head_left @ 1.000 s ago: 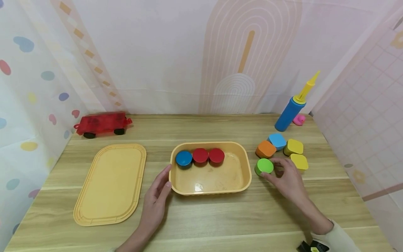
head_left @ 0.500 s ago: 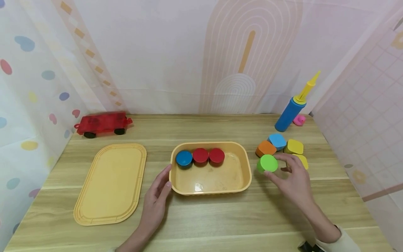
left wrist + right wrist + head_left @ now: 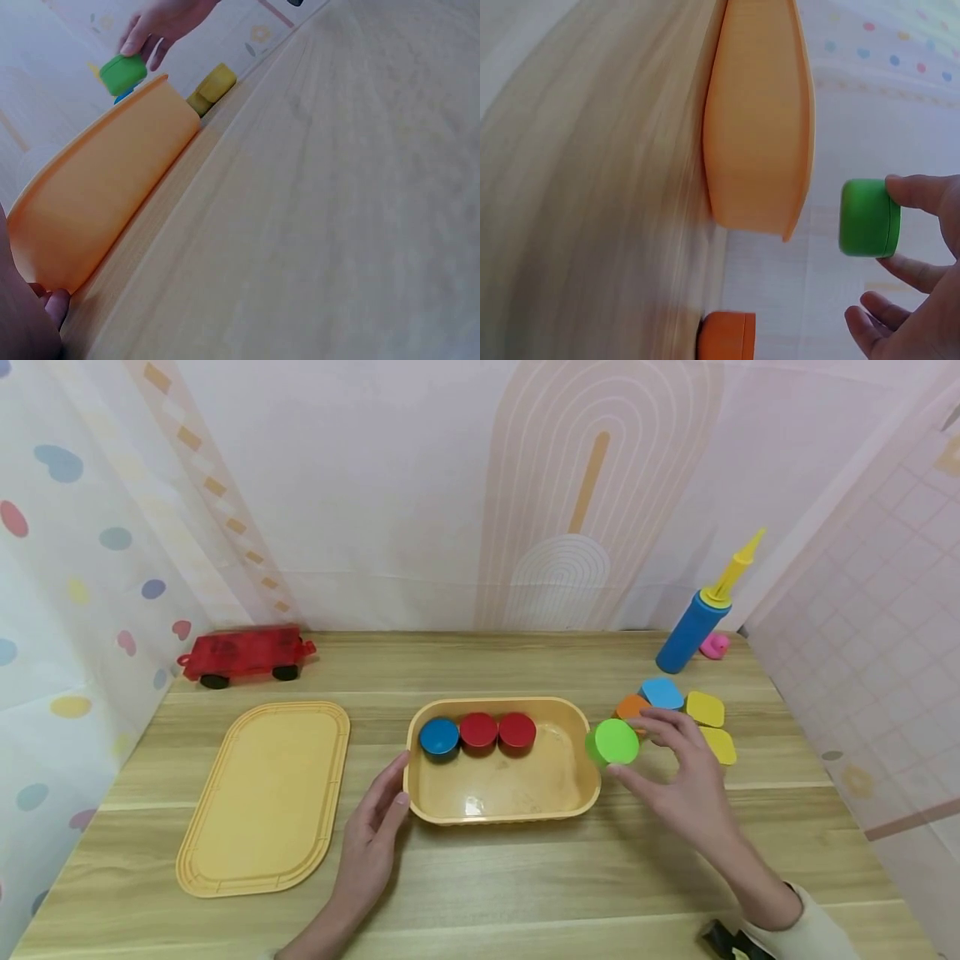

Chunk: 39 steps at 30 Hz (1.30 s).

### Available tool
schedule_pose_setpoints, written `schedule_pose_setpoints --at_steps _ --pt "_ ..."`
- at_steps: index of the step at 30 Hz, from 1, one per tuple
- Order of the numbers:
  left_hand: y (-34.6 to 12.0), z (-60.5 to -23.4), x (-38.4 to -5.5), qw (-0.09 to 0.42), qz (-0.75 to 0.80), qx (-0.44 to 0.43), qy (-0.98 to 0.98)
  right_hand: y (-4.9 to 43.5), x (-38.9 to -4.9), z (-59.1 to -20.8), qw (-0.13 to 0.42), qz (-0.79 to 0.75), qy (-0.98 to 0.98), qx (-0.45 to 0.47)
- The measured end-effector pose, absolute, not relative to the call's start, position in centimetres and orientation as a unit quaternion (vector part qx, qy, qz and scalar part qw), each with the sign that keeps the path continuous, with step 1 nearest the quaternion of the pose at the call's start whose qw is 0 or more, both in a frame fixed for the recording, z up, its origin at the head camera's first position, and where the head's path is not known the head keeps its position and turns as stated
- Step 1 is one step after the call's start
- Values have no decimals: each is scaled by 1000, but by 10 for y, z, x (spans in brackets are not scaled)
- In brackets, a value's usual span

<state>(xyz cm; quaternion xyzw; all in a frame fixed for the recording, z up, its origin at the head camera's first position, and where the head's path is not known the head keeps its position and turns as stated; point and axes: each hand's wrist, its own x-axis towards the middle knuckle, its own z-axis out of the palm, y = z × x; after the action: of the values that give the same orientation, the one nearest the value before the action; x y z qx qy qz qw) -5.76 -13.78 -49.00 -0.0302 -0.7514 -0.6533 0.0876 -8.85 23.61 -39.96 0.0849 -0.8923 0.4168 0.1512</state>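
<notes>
We are seeing a right hand [image 3: 686, 785] pinching a green block [image 3: 613, 743] between thumb and fingers, holding it off the table [image 3: 487, 893] at the right end of a tub [image 3: 517, 792]. The tub's long axis is running left to right between the hands, so that end is lying nearer the right hand. In both wrist views the block is showing higher than the rim and apart from the wall; we are not managing to tell whether any of it is hanging over the inside. The left hand [image 3: 370, 843] is resting against the tub's left end, its fingers relaxed and fairly straight rather than gripping.

Inside, a blue block [image 3: 439, 737] and two red blocks [image 3: 478, 732] are standing in a row toward the far wall, blue leftmost. Beyond the right hand, an orange block [image 3: 628, 706], a light blue block [image 3: 662, 693] and two yellow blocks [image 3: 705, 708] are sitting close together, the orange one partly hidden.

We are looking at a flat wood-grain surface, with a tray [image 3: 262, 802] lying at left, a red toy car [image 3: 246, 653] standing behind it, and a pump [image 3: 682, 635] and pink duck [image 3: 715, 647] standing at the back right. Patterned cloth [image 3: 360, 485] is hanging behind.
</notes>
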Motion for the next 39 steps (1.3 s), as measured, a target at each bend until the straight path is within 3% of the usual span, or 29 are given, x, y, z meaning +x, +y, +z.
schedule_pose_setpoints --at_steps 12,22,39 --pt "-138 -490 -58 91 -652 -33 -752 217 -108 -413 120 388 -904 132" --pt "-138 -491 -58 94 -652 -35 -751 201 -121 -419 57 346 -926 142" --pt "-138 -490 -57 90 -653 -29 -751 193 -137 -428 63 224 -955 183"
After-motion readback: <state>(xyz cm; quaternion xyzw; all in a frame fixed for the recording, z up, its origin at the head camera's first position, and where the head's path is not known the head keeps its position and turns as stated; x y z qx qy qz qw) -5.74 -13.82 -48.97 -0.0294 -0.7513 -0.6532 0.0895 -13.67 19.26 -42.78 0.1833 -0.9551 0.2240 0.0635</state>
